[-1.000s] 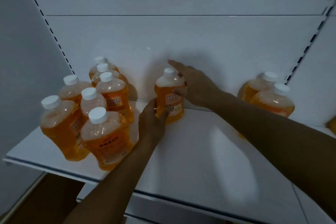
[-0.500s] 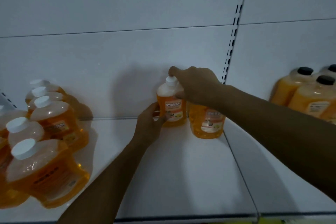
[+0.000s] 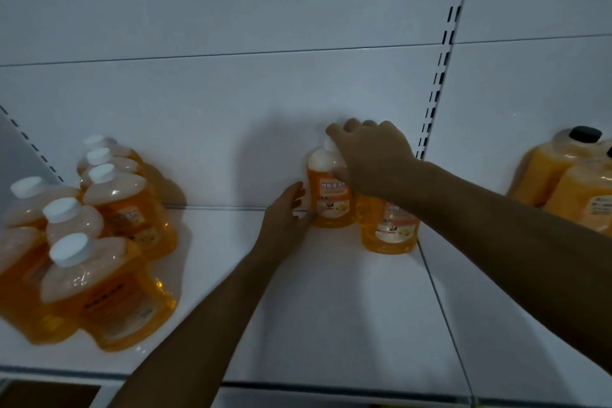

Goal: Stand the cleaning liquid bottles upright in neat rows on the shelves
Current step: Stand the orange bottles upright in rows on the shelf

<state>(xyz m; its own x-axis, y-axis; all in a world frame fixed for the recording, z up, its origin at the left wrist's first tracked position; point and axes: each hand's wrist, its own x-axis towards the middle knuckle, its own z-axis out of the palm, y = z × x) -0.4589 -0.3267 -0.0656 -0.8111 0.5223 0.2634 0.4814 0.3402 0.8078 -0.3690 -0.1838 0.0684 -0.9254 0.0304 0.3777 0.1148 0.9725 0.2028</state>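
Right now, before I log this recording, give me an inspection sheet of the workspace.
Surface: white shelf, lit dimly, bare in the middle.
Job's things: back bottle upright against the back panel; front bottle upright beside it on its right, a little nearer; white-capped group upright at left in rough rows.
Clutter: nothing seen.
Grippers: left hand touches the back bottle's lower side, fingers relaxed; right hand grips its cap from above.
Cables: nothing seen.
Surroundings: black-capped bottles on the next bay at right; slotted upright between bays.
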